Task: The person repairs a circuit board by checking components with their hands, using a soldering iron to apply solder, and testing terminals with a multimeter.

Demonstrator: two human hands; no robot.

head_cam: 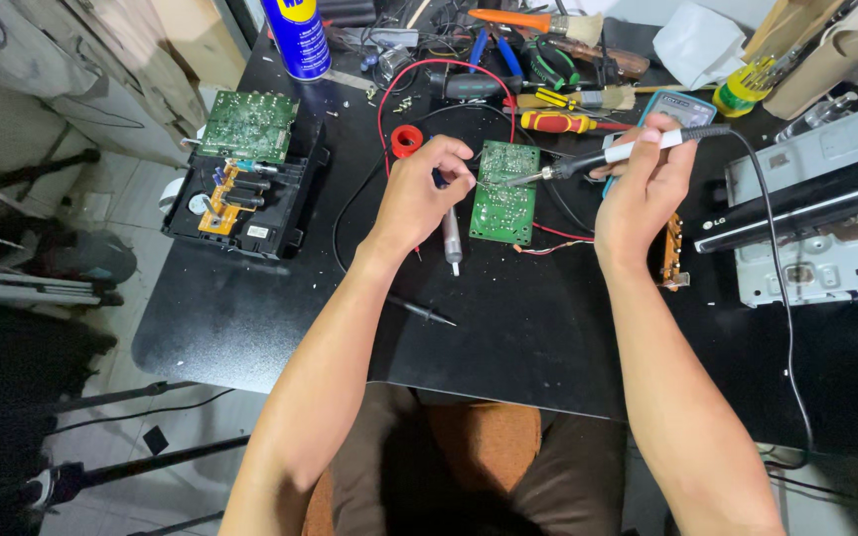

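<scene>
While both hands worked over the black table (250,328), two green circuit boards lay on it: a small one (504,192) at the centre and a larger one (248,126) at about ten o'clock, propped on a black casing (280,213). One soldering iron (608,156) was in the right hand (643,189), whose grip was clenched around the white handle, the tip touching the small board's upper edge. The left hand (427,194) sat just at nine o'clock of that board, its grip closed on a slim silver pen-like tool (453,243) that pointed down toward six o'clock. One red spool (406,140) lay near the left hand at eleven o'clock. One blue spray can (295,38) stood at the far edge, toward eleven o'clock. Two screwdrivers with red or yellow handles (558,121) lay at twelve o'clock, beside one brush (538,22). One black probe (424,313) lay at six o'clock. One grey metal chassis (816,208) filled the three o'clock side.
</scene>
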